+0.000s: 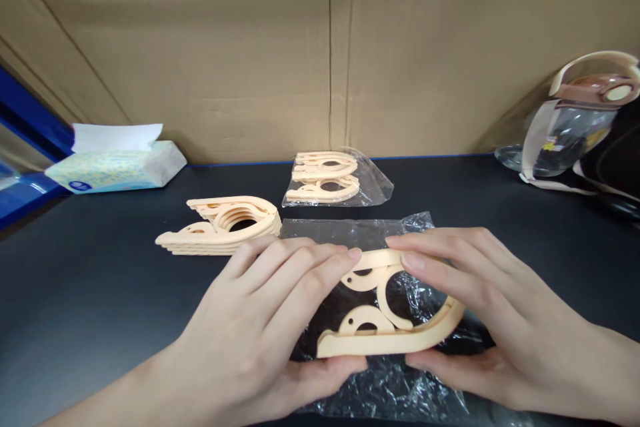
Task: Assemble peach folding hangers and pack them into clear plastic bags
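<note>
The left hand (255, 327) and right hand (505, 320) hold a cream folding hanger (385, 345) over a clear bag (350, 232) on the black worktop (100, 300), each grip open just as wide as the hanger, fingers at the far edge and thumbs at the near one. This step looks like holding it neat and straight, so the next move seems to need a soft, even squeeze from both hands.
</note>
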`<control>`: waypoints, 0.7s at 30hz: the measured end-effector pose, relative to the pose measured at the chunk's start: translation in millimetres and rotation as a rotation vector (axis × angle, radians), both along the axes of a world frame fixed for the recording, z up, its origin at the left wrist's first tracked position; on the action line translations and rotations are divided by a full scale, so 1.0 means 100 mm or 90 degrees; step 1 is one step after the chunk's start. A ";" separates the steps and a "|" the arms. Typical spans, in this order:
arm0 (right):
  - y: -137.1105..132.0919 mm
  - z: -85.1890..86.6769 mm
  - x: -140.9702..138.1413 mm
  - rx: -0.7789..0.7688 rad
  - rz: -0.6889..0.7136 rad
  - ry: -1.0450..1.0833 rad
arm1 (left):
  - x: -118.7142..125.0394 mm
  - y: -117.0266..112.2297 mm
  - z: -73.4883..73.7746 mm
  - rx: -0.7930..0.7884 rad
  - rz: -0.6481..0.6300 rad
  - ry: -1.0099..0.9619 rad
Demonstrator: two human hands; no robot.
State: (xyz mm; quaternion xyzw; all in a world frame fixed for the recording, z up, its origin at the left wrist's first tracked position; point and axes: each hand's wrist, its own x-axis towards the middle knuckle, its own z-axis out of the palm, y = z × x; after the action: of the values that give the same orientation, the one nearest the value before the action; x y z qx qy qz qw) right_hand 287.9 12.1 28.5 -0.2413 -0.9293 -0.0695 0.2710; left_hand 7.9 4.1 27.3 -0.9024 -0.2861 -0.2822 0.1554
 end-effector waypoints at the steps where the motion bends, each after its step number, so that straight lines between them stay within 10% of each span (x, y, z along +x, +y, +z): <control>1: 0.00 0.00 0.00 0.003 -0.002 0.000 | 0.00 0.00 -0.01 0.002 0.001 -0.001; 21: 0.10 0.12 0.12 -0.001 -0.063 -0.014 | -0.02 0.01 -0.06 -0.043 0.030 0.008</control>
State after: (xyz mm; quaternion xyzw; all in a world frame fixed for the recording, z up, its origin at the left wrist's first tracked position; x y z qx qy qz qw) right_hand 299.5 22.1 40.8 -0.2862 -0.9192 -0.0849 0.2569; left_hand 5.8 4.6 21.0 -0.9018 -0.3157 -0.2632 0.1336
